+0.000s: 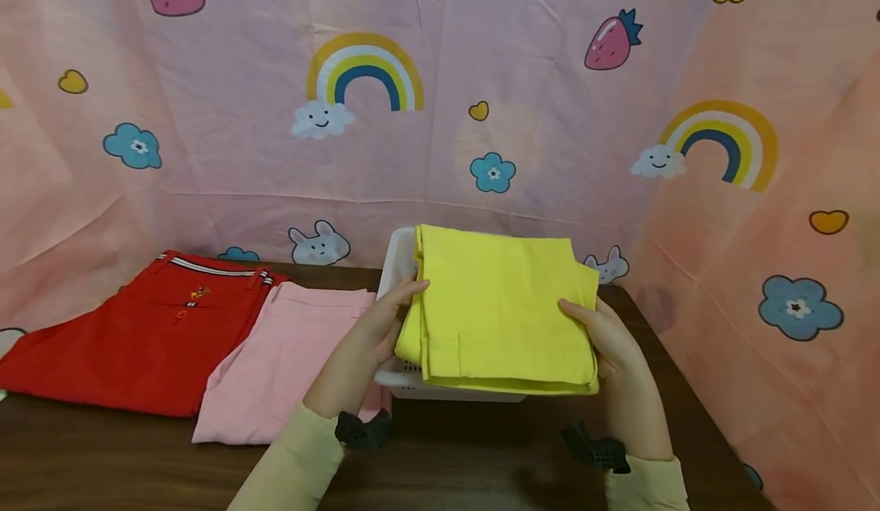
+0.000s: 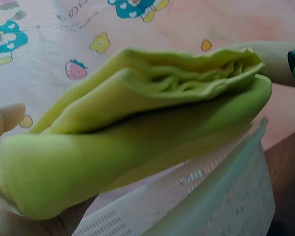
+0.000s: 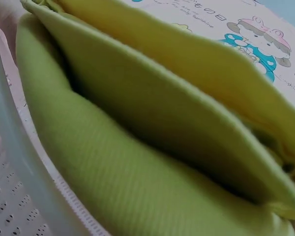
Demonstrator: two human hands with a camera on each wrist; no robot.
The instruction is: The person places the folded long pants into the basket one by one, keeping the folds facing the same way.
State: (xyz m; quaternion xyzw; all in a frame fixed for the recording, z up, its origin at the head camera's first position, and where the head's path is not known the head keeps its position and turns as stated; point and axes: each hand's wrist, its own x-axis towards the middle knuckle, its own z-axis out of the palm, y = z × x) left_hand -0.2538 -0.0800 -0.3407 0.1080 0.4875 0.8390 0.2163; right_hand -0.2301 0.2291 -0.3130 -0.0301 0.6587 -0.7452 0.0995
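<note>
A folded yellow garment [image 1: 498, 308] is held flat over a white perforated basket [image 1: 399, 263] at the table's middle. My left hand [image 1: 374, 328] grips its left edge, thumb on top. My right hand [image 1: 605, 335] grips its right edge the same way. In the left wrist view the folded yellow layers [image 2: 137, 137] hang just above the basket rim [image 2: 221, 191], with my thumb [image 2: 5, 120] at the left. The right wrist view is filled by the yellow folds [image 3: 152, 147] with the basket wall [image 3: 14, 182] below left; my right hand does not show there.
Folded pink shorts [image 1: 289, 358] lie left of the basket, and folded red shorts [image 1: 147, 331] lie further left on the dark wooden table [image 1: 137, 465]. A pink printed cloth backdrop [image 1: 440, 114] hangs behind and wraps round the right side.
</note>
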